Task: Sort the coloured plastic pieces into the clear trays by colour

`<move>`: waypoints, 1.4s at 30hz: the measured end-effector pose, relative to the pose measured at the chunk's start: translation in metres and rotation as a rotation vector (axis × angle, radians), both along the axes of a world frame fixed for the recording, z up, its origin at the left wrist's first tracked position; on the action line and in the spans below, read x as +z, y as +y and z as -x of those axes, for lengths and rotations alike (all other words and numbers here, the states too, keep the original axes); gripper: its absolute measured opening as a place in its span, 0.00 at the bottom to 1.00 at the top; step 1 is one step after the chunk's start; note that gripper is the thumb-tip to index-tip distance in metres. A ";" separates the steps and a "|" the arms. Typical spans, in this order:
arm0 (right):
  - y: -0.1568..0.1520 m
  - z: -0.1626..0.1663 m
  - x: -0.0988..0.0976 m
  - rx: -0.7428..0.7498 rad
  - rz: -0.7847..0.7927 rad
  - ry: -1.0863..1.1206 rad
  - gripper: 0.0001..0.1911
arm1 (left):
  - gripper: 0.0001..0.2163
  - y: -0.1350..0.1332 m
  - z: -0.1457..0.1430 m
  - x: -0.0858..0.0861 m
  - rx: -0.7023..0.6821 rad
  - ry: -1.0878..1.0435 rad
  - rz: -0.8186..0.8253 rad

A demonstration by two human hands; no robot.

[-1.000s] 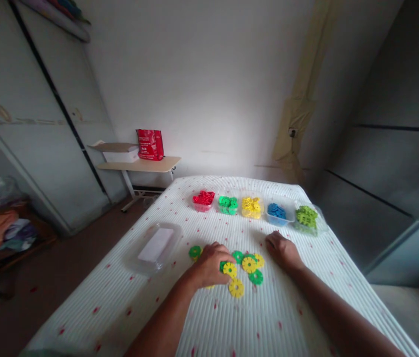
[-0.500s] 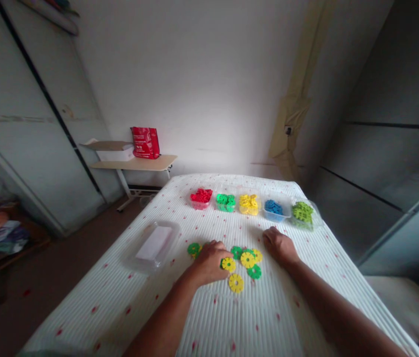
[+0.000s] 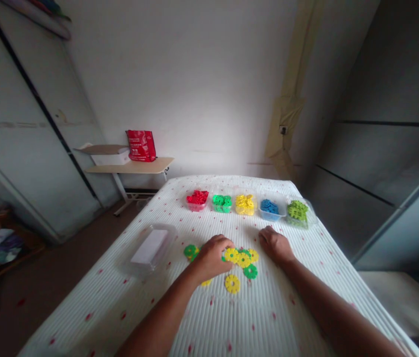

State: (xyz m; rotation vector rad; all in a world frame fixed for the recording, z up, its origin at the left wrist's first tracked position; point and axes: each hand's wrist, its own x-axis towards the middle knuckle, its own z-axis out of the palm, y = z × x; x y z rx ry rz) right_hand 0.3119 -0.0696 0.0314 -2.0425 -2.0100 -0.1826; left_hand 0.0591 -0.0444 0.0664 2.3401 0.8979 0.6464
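My left hand (image 3: pixel 215 255) is closed, thumb and fingertips pinching a yellow notched plastic disc (image 3: pixel 231 255) at its edge. A bit of green shows behind that disc. To its right, overlapping it in view, lie more yellow discs (image 3: pixel 244 260) with green ones among them. One green disc (image 3: pixel 250 271) and one yellow disc (image 3: pixel 232 284) lie nearer me. Left of the hand is a small group of green discs (image 3: pixel 190 251) and yellow ones, partly hidden by it. My right hand (image 3: pixel 275 245) rests on the table right of the pile, fingers curled, with nothing showing in it.
Along the back stand clear tubs of red pieces (image 3: pixel 197 197), green pieces (image 3: pixel 222 203), yellow pieces (image 3: pixel 245 204), blue pieces (image 3: pixel 270 207) and lime pieces (image 3: pixel 298 210). A clear tray (image 3: pixel 172 233) with a pale sheet lies at left. The tablecloth (image 3: pixel 254 307) is ribbed white.
My left hand has moved slightly away from me and closer to the right-hand pile, carrying the yellow disc. A yellow disc now shows below its wrist. My right hand stays in place.
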 end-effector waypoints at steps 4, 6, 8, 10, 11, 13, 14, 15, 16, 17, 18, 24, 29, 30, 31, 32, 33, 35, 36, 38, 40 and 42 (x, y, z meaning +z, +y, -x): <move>-0.001 0.002 0.004 -0.015 0.023 -0.009 0.12 | 0.15 -0.003 -0.023 0.001 -0.021 0.064 -0.102; -0.002 0.004 0.006 -0.022 0.035 -0.017 0.12 | 0.15 -0.005 -0.034 -0.004 -0.024 0.131 -0.142; -0.003 0.005 0.008 -0.028 0.043 -0.021 0.13 | 0.14 -0.007 -0.041 -0.010 -0.024 0.196 -0.164; -0.003 0.006 0.009 -0.032 0.047 -0.018 0.13 | 0.13 -0.007 -0.044 -0.015 -0.025 0.223 -0.174; -0.003 0.006 0.009 -0.032 0.049 -0.015 0.13 | 0.13 -0.006 -0.044 -0.017 -0.027 0.220 -0.176; -0.002 0.005 0.009 -0.033 0.051 -0.006 0.13 | 0.13 -0.005 -0.042 -0.019 -0.027 0.192 -0.167; -0.002 0.005 0.008 -0.035 0.051 -0.004 0.13 | 0.14 -0.004 -0.041 -0.019 -0.026 0.177 -0.161; -0.002 0.004 0.008 -0.035 0.052 -0.004 0.13 | 0.14 -0.003 -0.040 -0.019 -0.025 0.166 -0.157; -0.002 0.004 0.007 -0.033 0.052 -0.005 0.13 | 0.15 -0.002 -0.038 -0.019 -0.025 0.162 -0.160; -0.001 0.004 0.007 -0.030 0.050 -0.007 0.13 | 0.16 -0.002 -0.037 -0.018 -0.030 0.164 -0.166; -0.001 0.003 0.006 -0.025 0.048 -0.008 0.13 | 0.16 -0.002 -0.036 -0.018 -0.042 0.171 -0.175; -0.001 0.003 0.005 -0.027 0.045 0.001 0.12 | 0.15 -0.006 -0.037 -0.019 -0.091 0.201 -0.206; -0.003 0.006 0.010 -0.037 0.064 -0.006 0.12 | 0.15 -0.006 -0.037 -0.017 -0.085 0.207 -0.255; -0.003 0.006 0.011 -0.038 0.066 -0.009 0.13 | 0.15 -0.005 -0.036 -0.016 -0.079 0.195 -0.251; -0.003 0.006 0.010 -0.038 0.067 -0.011 0.13 | 0.15 -0.004 -0.035 -0.014 -0.071 0.176 -0.238; -0.003 0.005 0.009 -0.038 0.065 -0.012 0.13 | 0.15 -0.001 -0.033 -0.013 -0.062 0.155 -0.217; -0.003 0.005 0.008 -0.037 0.061 -0.012 0.13 | 0.15 0.002 -0.032 -0.011 -0.052 0.142 -0.192; -0.001 0.003 0.005 -0.033 0.052 -0.011 0.12 | 0.15 0.011 -0.031 -0.005 -0.031 0.157 -0.149; -0.001 0.002 0.003 -0.030 0.049 -0.010 0.12 | 0.15 0.016 -0.031 -0.001 -0.019 0.179 -0.142; 0.000 0.001 0.001 -0.024 0.042 -0.009 0.12 | 0.15 0.031 -0.038 0.010 0.012 0.215 -0.154; 0.001 0.000 0.000 -0.017 0.027 -0.010 0.12 | 0.16 0.050 -0.053 0.025 0.057 0.190 -0.184; 0.001 0.000 0.000 -0.015 0.018 -0.013 0.12 | 0.16 0.070 -0.073 0.041 0.114 0.110 -0.214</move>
